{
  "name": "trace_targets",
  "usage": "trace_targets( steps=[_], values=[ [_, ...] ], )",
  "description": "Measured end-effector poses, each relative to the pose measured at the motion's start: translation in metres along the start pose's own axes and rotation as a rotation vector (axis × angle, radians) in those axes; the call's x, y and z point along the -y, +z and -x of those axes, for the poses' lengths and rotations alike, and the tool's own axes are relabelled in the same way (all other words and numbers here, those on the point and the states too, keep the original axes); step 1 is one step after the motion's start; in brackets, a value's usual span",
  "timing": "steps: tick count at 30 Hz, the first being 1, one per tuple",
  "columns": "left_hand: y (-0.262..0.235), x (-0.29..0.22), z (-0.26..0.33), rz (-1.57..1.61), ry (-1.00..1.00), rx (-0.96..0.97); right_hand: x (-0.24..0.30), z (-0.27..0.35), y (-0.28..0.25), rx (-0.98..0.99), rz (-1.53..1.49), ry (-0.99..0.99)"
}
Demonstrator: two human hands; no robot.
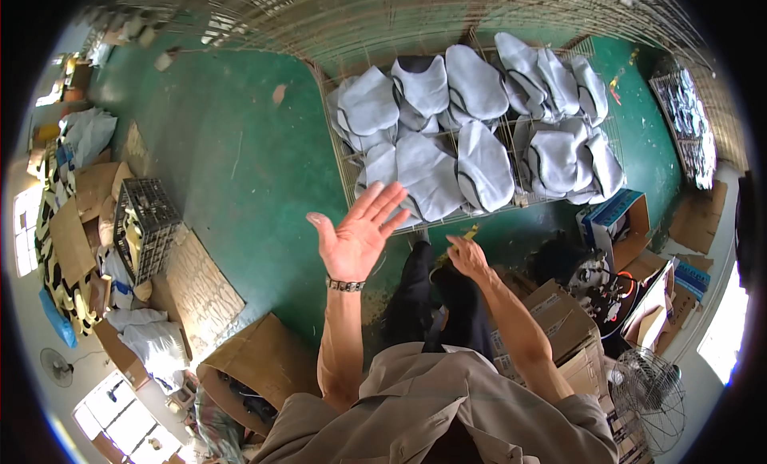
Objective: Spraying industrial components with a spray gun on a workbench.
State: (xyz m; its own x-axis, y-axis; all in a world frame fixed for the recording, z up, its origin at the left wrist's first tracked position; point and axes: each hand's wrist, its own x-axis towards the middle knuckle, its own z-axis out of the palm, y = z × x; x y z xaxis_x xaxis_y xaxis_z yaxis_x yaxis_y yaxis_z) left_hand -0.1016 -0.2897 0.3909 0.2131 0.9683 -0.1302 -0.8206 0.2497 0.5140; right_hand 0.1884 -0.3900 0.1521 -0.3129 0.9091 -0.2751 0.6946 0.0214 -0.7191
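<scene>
Grey shoe uppers point(471, 120) lie in overlapping rows on a wire rack point(339, 156) standing on the green floor point(232, 144), ahead of the person. Each piece is pale grey with dark edging, and one near the back row shows a black top. The left hand point(357, 234) is raised in front of the rack's near left corner, palm up and fingers spread wide, grasping nothing; a beaded bracelet point(345, 285) sits on its wrist. Its fingertips come close before the nearest uppers, though whether they touch cannot be told. The right hand point(467, 256) is lower, just below the rack's front edge, fingers curled near a small yellow piece point(467, 234); whether it grips that piece cannot be told. To the right stand cardboard boxes point(559, 320), a blue box point(615, 212) and a fan point(647, 396). To the left are a black wire crate point(145, 224), flattened cardboard point(72, 240) and white bags point(156, 340).
</scene>
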Motion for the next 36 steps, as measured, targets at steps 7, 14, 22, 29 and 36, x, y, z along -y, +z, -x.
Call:
trace_targets(
  steps=[7, 14, 22, 29, 36],
  values=[
    [0.108, 0.025, -0.005, -0.100, -0.049, 0.323, -0.076, 0.179, -0.006, -0.118, -0.006, 0.290],
    [0.219, 0.051, -0.050, -0.676, 0.183, 0.435, -0.128, 0.346, -0.014, -0.335, -0.099, 0.441],
    [0.311, 0.034, -0.208, -1.539, 0.940, 0.433, -0.100, 0.491, 0.058, -0.665, -1.240, 1.019],
    [0.285, 0.051, -0.323, -2.342, 1.387, 0.070, -0.012, 0.502, 0.125, -0.926, -1.002, 1.246],
    [0.259, 0.098, -0.294, -2.160, 1.480, 0.067, 0.046, 0.483, 0.198, -0.838, -1.114, 1.311]
  ],
)
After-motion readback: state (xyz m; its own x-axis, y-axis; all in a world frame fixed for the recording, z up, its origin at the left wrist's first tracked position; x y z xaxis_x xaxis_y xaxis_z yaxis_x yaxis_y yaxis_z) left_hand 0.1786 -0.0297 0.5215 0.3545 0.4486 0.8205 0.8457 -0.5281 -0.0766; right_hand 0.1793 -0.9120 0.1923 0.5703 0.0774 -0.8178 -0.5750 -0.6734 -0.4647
